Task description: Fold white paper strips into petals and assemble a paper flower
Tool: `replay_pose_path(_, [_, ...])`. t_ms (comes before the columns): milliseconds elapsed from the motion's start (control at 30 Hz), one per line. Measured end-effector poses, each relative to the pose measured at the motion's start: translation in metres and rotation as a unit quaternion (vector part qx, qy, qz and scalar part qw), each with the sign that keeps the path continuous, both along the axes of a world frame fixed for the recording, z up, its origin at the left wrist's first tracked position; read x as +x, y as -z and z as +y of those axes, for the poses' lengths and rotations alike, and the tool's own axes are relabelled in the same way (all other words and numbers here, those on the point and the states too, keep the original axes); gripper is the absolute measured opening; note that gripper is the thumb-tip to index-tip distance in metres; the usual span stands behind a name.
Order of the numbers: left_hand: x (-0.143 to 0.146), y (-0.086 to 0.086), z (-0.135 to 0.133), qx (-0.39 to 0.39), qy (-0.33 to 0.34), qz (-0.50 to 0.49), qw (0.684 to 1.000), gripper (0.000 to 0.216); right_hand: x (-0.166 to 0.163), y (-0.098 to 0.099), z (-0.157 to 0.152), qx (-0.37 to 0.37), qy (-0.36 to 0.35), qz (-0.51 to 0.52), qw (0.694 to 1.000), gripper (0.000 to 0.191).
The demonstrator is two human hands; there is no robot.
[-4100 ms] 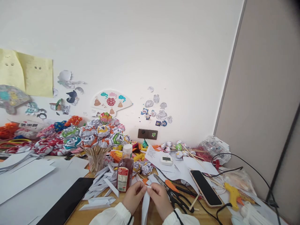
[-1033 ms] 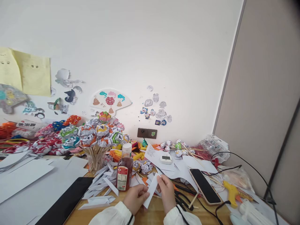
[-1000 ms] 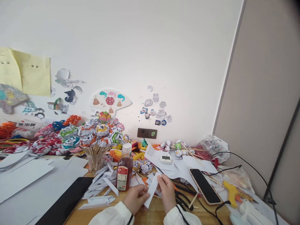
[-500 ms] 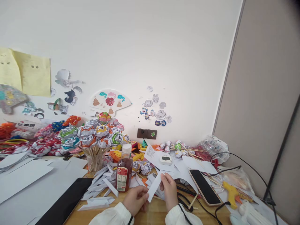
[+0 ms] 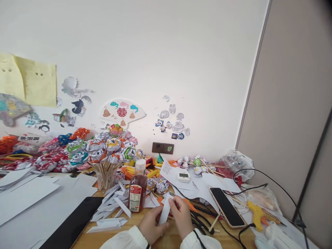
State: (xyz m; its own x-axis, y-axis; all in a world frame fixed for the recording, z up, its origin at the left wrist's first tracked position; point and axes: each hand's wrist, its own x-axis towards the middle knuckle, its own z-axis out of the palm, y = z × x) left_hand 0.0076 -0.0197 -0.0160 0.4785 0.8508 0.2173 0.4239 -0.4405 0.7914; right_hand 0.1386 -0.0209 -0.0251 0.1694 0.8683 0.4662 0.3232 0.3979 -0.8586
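Both hands meet at the bottom middle over the wooden table (image 5: 129, 230). My left hand (image 5: 150, 226) pinches the lower end of a white paper strip (image 5: 165, 211). My right hand (image 5: 181, 216) grips the strip's upper end with closed fingers, so the strip stands nearly upright between them. A pile of folded white strips (image 5: 112, 204) lies to the left. Black-handled scissors (image 5: 201, 221) lie just right of my right hand.
A red bottle (image 5: 137, 188) stands behind the hands. Paper roses on sticks (image 5: 109, 152) fill a cup at the left. A phone (image 5: 225, 207), yellow glue gun (image 5: 256, 214), cables and white sheets (image 5: 26, 197) crowd the table. A dark tablet (image 5: 74, 221) lies at the front left.
The hands came together with one white strip, tilted it out to the right, then drew it back in. It now stands more upright and closer to me.
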Motion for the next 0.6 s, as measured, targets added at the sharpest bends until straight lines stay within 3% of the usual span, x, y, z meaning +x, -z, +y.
replay_pose_path(233, [0.0008, 0.0000, -0.0014, 0.016, 0.000, -0.034, 0.999, 0.036, -0.0010, 0.0013, -0.0015, 0.027, 0.011, 0.003, 1.000, 0.032])
replay_pose_path(400, [0.0024, -0.0014, -0.0009, 0.003, 0.040, -0.082, 0.996, 0.036, -0.0034, -0.0001, -0.0046, 0.008, -0.041, 0.073, 0.996, 0.034])
replay_pose_path(600, [0.0021, -0.0034, -0.0024, 0.004, 0.020, -0.066, 0.998, 0.023, -0.0067, -0.0052, -0.0064, -0.066, -0.127, 0.146, 0.979, 0.049])
